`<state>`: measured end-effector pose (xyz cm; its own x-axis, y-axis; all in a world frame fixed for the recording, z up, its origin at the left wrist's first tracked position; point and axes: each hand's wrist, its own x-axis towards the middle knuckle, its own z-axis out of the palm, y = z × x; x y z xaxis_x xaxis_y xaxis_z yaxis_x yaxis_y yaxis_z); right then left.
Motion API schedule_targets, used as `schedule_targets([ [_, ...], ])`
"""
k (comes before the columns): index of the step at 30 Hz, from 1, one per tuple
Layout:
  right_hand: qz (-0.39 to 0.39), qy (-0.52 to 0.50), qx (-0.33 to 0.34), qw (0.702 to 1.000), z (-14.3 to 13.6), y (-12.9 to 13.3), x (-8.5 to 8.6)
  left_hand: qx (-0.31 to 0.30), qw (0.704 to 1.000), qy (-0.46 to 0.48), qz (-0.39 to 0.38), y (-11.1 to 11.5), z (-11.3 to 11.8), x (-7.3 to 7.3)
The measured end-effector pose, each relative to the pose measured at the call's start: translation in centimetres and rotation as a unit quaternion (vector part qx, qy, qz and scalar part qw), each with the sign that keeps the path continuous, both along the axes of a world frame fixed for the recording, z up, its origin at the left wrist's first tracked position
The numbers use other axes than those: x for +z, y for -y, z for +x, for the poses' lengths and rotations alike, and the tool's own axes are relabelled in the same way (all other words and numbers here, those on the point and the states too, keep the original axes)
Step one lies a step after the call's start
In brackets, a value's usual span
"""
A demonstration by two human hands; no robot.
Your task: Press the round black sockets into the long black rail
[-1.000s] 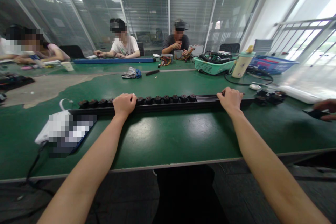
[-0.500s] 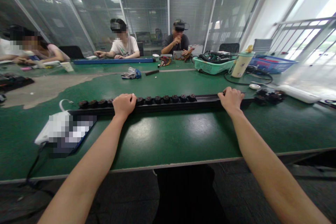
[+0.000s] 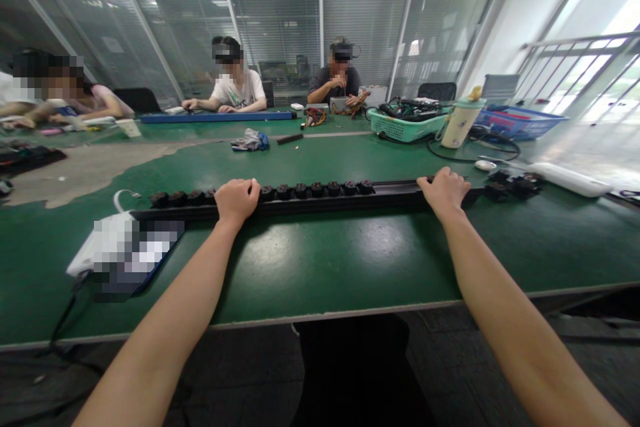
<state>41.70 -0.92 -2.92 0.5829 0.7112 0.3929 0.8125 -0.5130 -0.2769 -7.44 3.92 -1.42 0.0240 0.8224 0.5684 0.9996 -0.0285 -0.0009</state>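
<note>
A long black rail [image 3: 320, 205] lies across the green table in front of me, and a row of black round socket modules [image 3: 317, 189] fills its left and middle part. My left hand [image 3: 237, 202] is closed around the rail with the thumb on top, hiding a few modules. Farther right, my right hand [image 3: 445, 190] curls over the rail's bare stretch. The fingertips of both hands are hidden behind the rail. Beyond its right end sits a loose heap of black modules [image 3: 515, 184].
A white box [image 3: 103, 243] with a cable and a phone [image 3: 157, 260] lie at the left. Behind the rail are a crumpled cloth [image 3: 250, 140], a green basket [image 3: 407, 127], a bottle [image 3: 461, 123] and a blue basket [image 3: 530, 125]. Several people sit across the table.
My right hand has shifted very slightly to the right along the rail. My left hand and the rail look the same.
</note>
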Motion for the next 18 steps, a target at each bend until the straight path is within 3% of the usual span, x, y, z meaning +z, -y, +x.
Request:
schedule_targets([
  [18, -0.006, 0.0, -0.009, 1.0, -0.03, -0.11, 0.12, -0.001, 1.0, -0.002, -0.008, 0.15, 0.16, 0.17],
])
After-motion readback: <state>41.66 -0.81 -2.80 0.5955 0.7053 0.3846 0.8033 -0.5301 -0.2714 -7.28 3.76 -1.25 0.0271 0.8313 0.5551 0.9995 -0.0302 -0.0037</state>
